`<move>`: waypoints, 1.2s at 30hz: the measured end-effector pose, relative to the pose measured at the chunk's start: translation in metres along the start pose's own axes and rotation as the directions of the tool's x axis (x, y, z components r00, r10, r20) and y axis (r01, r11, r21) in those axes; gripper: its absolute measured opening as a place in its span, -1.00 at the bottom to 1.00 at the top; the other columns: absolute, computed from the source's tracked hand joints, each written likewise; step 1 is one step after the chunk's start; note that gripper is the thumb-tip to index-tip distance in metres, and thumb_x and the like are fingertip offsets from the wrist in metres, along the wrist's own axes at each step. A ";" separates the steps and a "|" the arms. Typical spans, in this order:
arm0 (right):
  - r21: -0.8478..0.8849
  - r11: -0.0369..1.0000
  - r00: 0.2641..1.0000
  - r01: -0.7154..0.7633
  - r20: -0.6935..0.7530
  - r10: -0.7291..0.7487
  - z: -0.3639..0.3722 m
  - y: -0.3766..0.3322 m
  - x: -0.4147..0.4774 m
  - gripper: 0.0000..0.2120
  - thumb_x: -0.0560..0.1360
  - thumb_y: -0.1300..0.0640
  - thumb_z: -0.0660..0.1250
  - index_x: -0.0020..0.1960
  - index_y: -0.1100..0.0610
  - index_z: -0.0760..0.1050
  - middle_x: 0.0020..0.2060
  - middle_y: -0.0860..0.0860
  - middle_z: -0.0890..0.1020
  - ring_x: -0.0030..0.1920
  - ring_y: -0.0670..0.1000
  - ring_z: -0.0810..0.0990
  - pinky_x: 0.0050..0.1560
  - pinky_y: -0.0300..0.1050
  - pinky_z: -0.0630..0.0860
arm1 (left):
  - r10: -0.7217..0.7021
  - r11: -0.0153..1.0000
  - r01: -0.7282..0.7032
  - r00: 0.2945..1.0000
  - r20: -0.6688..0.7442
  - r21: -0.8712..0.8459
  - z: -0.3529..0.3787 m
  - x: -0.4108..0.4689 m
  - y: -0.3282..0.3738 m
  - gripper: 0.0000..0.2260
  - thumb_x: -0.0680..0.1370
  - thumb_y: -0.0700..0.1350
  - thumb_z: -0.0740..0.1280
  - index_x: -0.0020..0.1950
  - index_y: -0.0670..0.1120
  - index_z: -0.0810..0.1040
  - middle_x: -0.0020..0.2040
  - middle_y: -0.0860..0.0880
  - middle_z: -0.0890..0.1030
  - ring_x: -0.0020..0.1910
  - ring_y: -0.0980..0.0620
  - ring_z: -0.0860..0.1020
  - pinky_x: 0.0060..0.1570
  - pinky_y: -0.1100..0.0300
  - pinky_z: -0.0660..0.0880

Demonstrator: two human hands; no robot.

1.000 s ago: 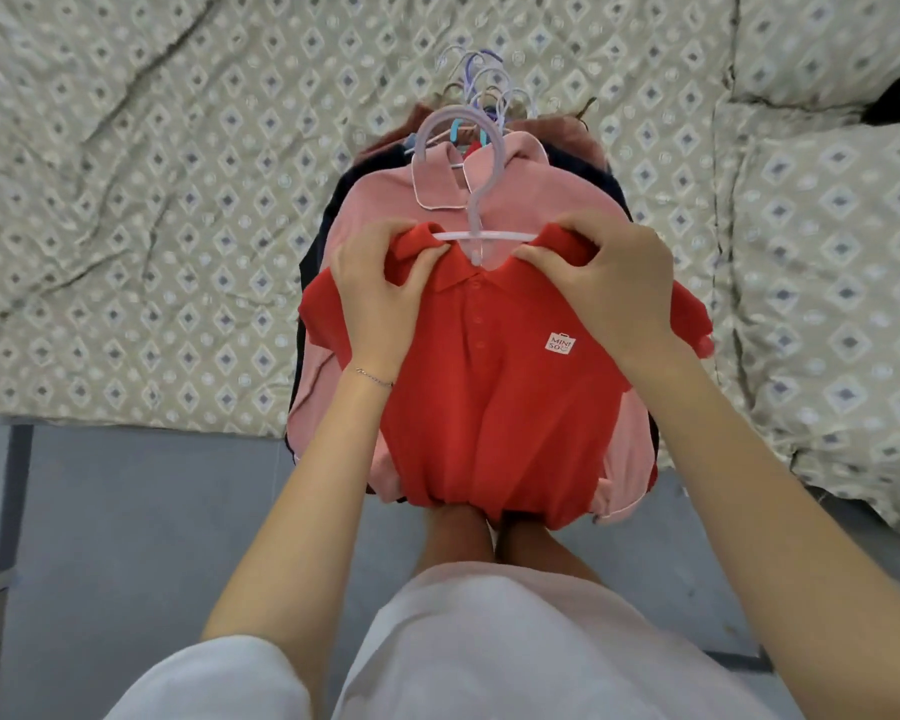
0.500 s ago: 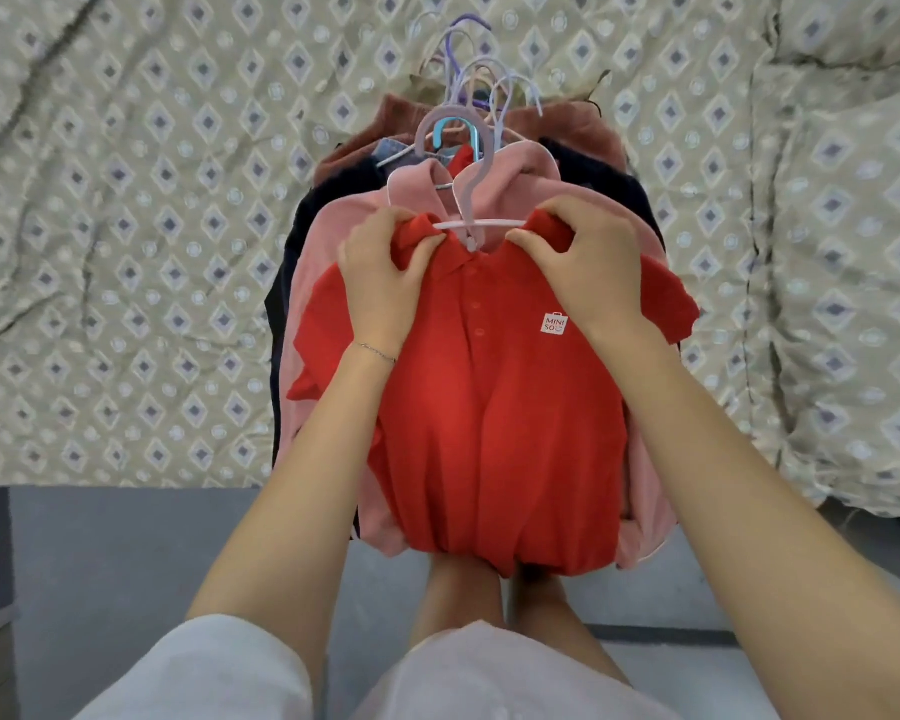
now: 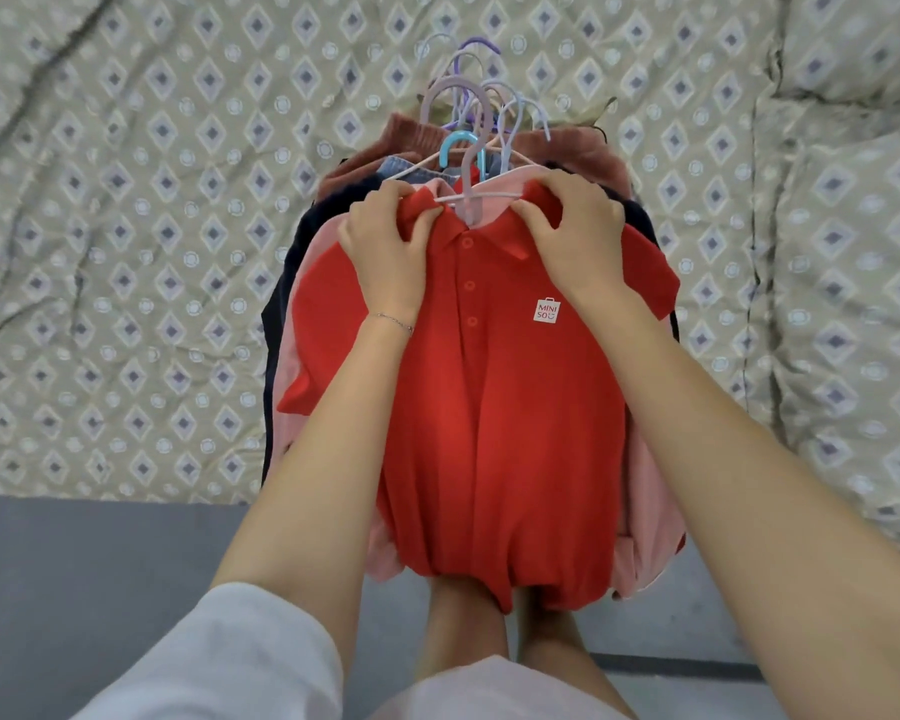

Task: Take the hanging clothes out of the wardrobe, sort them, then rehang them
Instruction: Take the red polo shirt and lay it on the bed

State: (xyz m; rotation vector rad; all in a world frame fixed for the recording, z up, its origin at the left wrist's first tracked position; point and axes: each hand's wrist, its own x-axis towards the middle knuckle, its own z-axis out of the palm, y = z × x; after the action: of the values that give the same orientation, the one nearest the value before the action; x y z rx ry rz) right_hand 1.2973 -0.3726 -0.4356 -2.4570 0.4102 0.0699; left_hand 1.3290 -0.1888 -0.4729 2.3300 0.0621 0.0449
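Gripping the red polo shirt (image 3: 489, 407) at the collar. With the left hand (image 3: 385, 252), pinching one collar point and shoulder; with the right hand (image 3: 578, 236), curling over the other shoulder. Both clamped on cloth, set apart by the neck opening. Between them, threaded into the neck, a pale hanger (image 3: 470, 179), hook pointing away from the body.

Lying flat, collar far, hem near and drooping past the bed's edge above the knees. Long axis running straight out from the chest, so equally near to either hand. Judging by the grip, either seating the shoulders on the hanger or working it free; cannot tell which. Likely to turn next on sliding the hanger along that same axis, favouring neither hand.

Stacked beneath on the same line: a pink shirt (image 3: 645, 485), a dark navy garment (image 3: 276, 314) showing at the left edge, a rust knit (image 3: 411, 132) at the far end, and a fan of hanger hooks (image 3: 468, 70). All resting on the patterned bed (image 3: 126, 252), with a pillow (image 3: 853, 304) to the right and grey floor (image 3: 100, 589) below.

No wardrobe, basket or box in view.
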 end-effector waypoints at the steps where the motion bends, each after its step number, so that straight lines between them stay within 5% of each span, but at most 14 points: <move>1: -0.015 1.000 1.000 -0.002 0.015 0.002 -0.001 0.001 -0.003 -0.68 0.55 -0.02 0.29 0.29 -0.04 0.51 0.15 -0.01 0.60 0.23 0.11 0.48 0.19 0.00 0.26 | -0.002 1.000 0.002 1.000 0.007 0.009 0.001 -0.002 0.000 -0.79 0.51 0.02 0.39 0.04 -0.08 0.59 -0.09 -0.02 0.59 -0.03 -0.05 0.51 0.03 0.13 0.23; 7: -0.108 0.992 0.997 0.070 0.027 -0.068 -0.015 0.000 -0.047 -0.45 0.50 -0.05 0.35 0.45 0.04 0.37 0.35 0.02 0.47 0.34 0.13 0.38 0.35 0.05 0.27 | 0.014 1.000 -0.014 0.999 0.045 -0.002 -0.033 -0.035 -0.003 -0.61 0.53 0.00 0.37 0.34 -0.05 0.52 0.26 0.02 0.58 0.28 -0.03 0.49 0.38 -0.12 0.30; 10: -0.131 0.984 0.992 0.119 0.058 -0.112 -0.021 -0.007 -0.080 -0.44 0.50 -0.12 0.32 0.45 0.04 0.38 0.38 0.02 0.45 0.39 0.13 0.35 0.39 0.11 0.27 | 0.025 0.996 -0.026 1.000 0.015 0.084 -0.068 -0.076 0.002 -0.59 0.57 0.03 0.31 0.41 -0.02 0.47 0.41 0.03 0.48 0.42 0.00 0.38 0.49 -0.16 0.11; 19: -0.196 0.878 0.877 0.436 0.312 -0.366 -0.032 -0.070 -0.193 -0.31 0.53 -0.16 0.33 0.56 0.01 0.19 0.49 0.13 0.30 0.50 0.20 0.21 0.46 0.19 0.17 | -0.185 0.918 0.222 0.973 -0.139 0.330 -0.172 -0.244 0.000 -0.50 0.64 0.11 0.21 0.56 0.06 0.25 0.59 0.00 0.21 0.58 -0.05 0.12 0.51 -0.14 -0.16; 25: -0.122 0.750 0.692 0.650 0.503 -0.518 -0.011 -0.131 -0.279 -0.28 0.53 -0.18 0.30 0.59 -0.03 0.09 0.54 0.09 0.21 0.55 0.18 0.10 0.49 0.22 0.12 | -0.356 0.797 0.473 0.870 -0.342 0.375 -0.235 -0.361 -0.028 -0.46 0.62 0.19 0.09 0.57 0.03 0.26 0.58 -0.05 0.22 0.58 -0.10 0.12 0.51 -0.23 -0.08; 36: 0.121 0.305 0.154 0.945 0.656 -0.739 0.051 -0.213 -0.473 -0.25 0.45 -0.28 0.12 0.56 0.01 0.21 0.48 0.13 0.33 0.48 0.24 0.24 0.44 0.19 0.16 | -0.575 0.545 0.832 0.461 -0.675 0.104 -0.307 -0.592 -0.068 -0.43 0.59 0.23 0.09 0.58 0.04 0.24 0.58 -0.06 0.23 0.57 -0.12 0.14 0.46 -0.30 -0.01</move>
State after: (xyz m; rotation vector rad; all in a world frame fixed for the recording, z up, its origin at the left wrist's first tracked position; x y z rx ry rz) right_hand 0.9160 -0.0530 -0.2805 -2.3702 -1.4933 0.4644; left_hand 0.7206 0.0452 -0.3189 2.4119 1.5475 0.3339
